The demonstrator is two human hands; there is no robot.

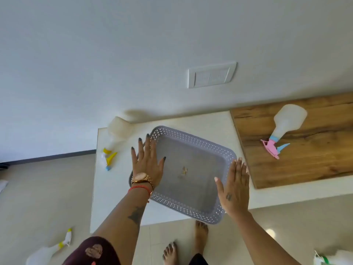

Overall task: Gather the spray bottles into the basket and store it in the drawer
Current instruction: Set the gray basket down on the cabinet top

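Note:
A grey perforated basket (193, 150) sits on the white counter (118, 197), with nothing but a small scrap inside it. My left hand (147, 165) lies flat with spread fingers over the basket's left rim. My right hand (234, 188) is held flat, fingers straight, against the basket's right rim. A translucent spray bottle with a yellow trigger (114, 142) lies on the counter left of the basket. Another bottle with a pink and blue trigger (284, 127) lies on the wooden surface (305, 169) to the right.
On the floor at lower left lies a third spray bottle with a yellow nozzle (49, 251). A white item with green (332, 260) shows at the bottom right corner. A wall switch plate (211, 75) is behind the counter. My bare feet (183, 243) stand at the counter's front edge.

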